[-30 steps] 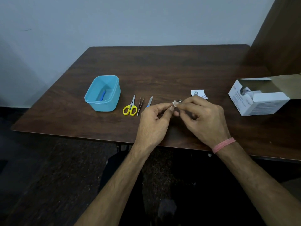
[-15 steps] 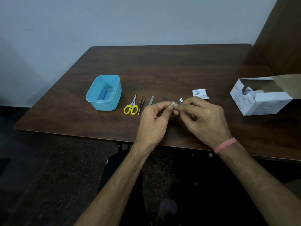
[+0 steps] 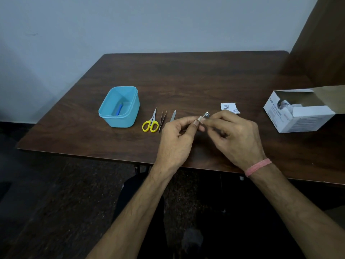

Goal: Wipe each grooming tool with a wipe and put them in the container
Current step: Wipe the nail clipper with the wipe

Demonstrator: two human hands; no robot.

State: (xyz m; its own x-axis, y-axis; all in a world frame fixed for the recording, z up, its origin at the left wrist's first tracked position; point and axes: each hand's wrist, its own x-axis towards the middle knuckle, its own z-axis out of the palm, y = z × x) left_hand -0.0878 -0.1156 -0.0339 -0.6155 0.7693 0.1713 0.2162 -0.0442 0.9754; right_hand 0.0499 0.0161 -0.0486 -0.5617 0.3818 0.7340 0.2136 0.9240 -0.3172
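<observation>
Over the table's front middle, my left hand (image 3: pixel 177 139) pinches a small white wipe (image 3: pixel 200 119) between thumb and forefinger. My right hand (image 3: pixel 237 137) holds a small metal nail clipper (image 3: pixel 206 114), whose shiny end sticks out against the wipe. The rest of the clipper is hidden by my fingers. A light blue container (image 3: pixel 130 116) stands at the left with a blue tool (image 3: pixel 119 109) inside. Between the container and my hands lie yellow-handled scissors (image 3: pixel 150 124), tweezers (image 3: pixel 162 119) and a nail file (image 3: pixel 173 115).
A torn wipe packet (image 3: pixel 229 107) lies just behind my right hand. An open white box of wipes (image 3: pixel 298 113) sits at the right edge of the dark wooden table (image 3: pixel 186 81). A wall stands behind and a wooden panel at the right.
My hands stay together in the same place. The clipper's metal end has come out a little further from the wipe and tilted up.
</observation>
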